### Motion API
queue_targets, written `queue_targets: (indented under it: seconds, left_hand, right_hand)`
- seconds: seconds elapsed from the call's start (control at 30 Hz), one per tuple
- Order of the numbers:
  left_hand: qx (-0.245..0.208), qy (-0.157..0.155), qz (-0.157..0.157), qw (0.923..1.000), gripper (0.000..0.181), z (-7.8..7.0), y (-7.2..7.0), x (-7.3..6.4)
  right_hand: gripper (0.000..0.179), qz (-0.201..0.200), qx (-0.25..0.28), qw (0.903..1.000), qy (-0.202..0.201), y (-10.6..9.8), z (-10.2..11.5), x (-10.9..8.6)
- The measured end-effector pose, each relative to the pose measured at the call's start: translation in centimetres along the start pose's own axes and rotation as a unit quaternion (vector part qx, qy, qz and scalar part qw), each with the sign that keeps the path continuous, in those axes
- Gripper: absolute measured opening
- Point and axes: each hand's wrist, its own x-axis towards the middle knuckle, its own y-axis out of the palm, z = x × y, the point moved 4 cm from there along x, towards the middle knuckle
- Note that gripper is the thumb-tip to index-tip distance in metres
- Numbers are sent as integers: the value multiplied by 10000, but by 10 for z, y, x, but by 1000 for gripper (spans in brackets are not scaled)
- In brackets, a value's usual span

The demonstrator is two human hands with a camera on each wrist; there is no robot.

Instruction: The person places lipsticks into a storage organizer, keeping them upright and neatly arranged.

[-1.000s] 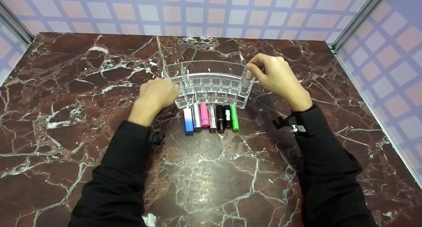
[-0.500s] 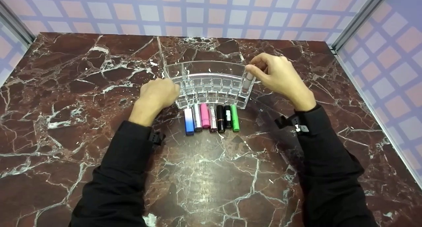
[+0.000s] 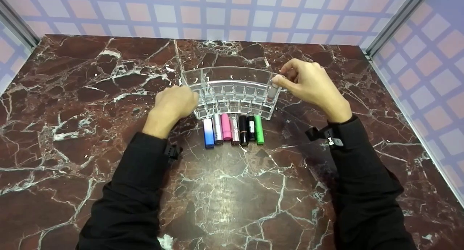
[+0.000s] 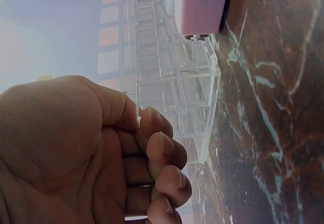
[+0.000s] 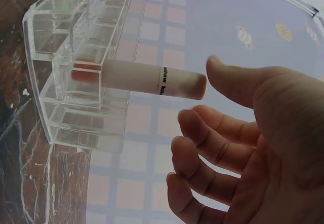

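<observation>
A clear acrylic lipstick organizer [image 3: 235, 82] with stepped, curved rows stands on the marbled table. My left hand [image 3: 174, 105] pinches its left side wall between thumb and index finger, the other fingers curled, as the left wrist view shows. In the rear compartment at the right end stands a pale lipstick tube [image 5: 147, 77] with a reddish-brown end down in the slot. Around its top, my right hand [image 5: 243, 133] has its thumb and fingertips spread loosely, with a gap showing beside the tube. Beyond that tube, the organizer's slots hold nothing that I see.
Several lipsticks lie side by side against the organizer's front: a blue-and-white one [image 3: 208, 134], a silver one [image 3: 217, 130], a pink one [image 3: 226, 126], black ones and a green one [image 3: 259, 130]. Checkered panels [image 3: 232, 14] wall the table's back and sides.
My right hand has let go of the pale tube, which has sunk lower into its slot, and has drawn slightly right. My left hand keeps its hold on the organizer.
</observation>
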Motion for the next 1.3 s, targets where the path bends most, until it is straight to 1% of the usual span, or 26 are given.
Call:
queue_targets:
  seconds: [0.1, 0.2, 0.33, 0.63, 0.7, 0.77, 0.87, 0.93, 1.07, 1.13, 1.2, 1.3]
  left_hand:
    - [-13, -1, -10, 10000, 43, 0, 0, 0]
    - [-39, -1, 0, 10000, 43, 0, 0, 1]
    - [-50, 10, -9, 10000, 43, 0, 0, 0]
    - [-78, 44, -43, 10000, 44, 0, 0, 0]
    - [-57, 50, -24, 10000, 44, 0, 0, 1]
    - [-45, 51, 2, 10000, 45, 0, 0, 1]
    - [-40, 54, 10, 10000, 45, 0, 0, 1]
    - [-55, 50, -7, 10000, 44, 0, 0, 1]
    - [-82, 54, -26, 9999, 44, 0, 0, 1]
    - [-82, 47, -22, 10000, 44, 1, 0, 1]
    - [-70, 37, -17, 10000, 43, 1, 1, 1]
    - [-53, 18, -21, 10000, 43, 0, 0, 1]
  right_hand:
    - [54, 263, -75, 9996, 44, 2, -2, 1]
    - [47, 457, -199, 9987, 48, 5, -3, 2]
    - [34, 575, -272, 9980, -28, 8, -3, 2]
    - [27, 850, -345, 9958, -52, 12, -5, 1]
    - [25, 1005, -368, 9942, -72, 14, -5, 0]
    - [26, 1274, -438, 9909, -75, 17, -5, -2]
    - [30, 1719, -638, 9829, -151, 24, -8, -5]
    - [35, 1896, -764, 9787, -205, 30, -10, -6]
    - [46, 1925, -878, 9769, -296, 39, -12, -5]
    - [52, 1942, -855, 9767, -323, 43, -12, -5]
    - [54, 1982, -799, 9765, -290, 46, -12, -4]
    - [52, 2000, -730, 9769, -167, 50, -13, -4]
